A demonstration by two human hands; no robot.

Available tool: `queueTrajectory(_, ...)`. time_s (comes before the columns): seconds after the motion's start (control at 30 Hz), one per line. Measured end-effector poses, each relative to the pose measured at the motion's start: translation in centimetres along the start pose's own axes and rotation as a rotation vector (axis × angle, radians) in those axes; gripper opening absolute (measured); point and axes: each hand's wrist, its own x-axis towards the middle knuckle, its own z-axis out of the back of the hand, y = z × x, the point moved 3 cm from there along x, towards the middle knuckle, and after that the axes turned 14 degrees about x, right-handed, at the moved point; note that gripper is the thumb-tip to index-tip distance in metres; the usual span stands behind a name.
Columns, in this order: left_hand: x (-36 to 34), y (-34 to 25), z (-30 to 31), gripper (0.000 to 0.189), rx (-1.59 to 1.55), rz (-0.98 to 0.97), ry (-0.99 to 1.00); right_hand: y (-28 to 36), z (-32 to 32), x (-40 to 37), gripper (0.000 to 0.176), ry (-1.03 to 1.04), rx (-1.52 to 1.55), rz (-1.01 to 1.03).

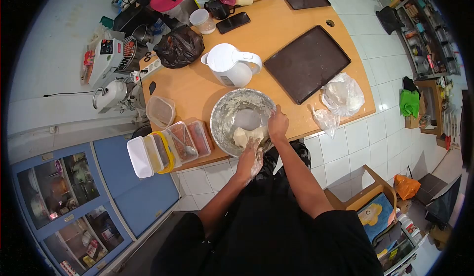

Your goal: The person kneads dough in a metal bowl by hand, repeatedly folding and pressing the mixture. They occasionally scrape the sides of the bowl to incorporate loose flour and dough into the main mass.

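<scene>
A metal mixing bowl (228, 109), smeared with flour, stands near the front edge of the wooden table (291, 14). A pale lump of dough (243, 135) lies inside it at the near side. My left hand (249, 158), dusted with flour, presses on the dough with its fingers curled over it. My right hand (278, 124) grips the bowl's right rim.
A white electric kettle (229, 65) stands just behind the bowl, a dark baking tray (307, 62) to its right, and plastic bags (341, 94) near the right edge. Several plastic containers (168, 145) sit left of the bowl. A black bag (178, 46), phone (233, 22) and another person are farther back.
</scene>
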Motion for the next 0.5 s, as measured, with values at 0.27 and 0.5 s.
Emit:
queueTrajectory(0.27,1.5,0.2,2.9,0.04,0.154,0.151,0.078,0.3,0.2,-0.1,0.019,0.025,-0.055,-0.005)
queueTrajectory(0.5,7.3,4.0,-2.0,0.036,0.579,0.202,0.182,0.4,0.2,-0.3,0.018,0.025,-0.03,0.026)
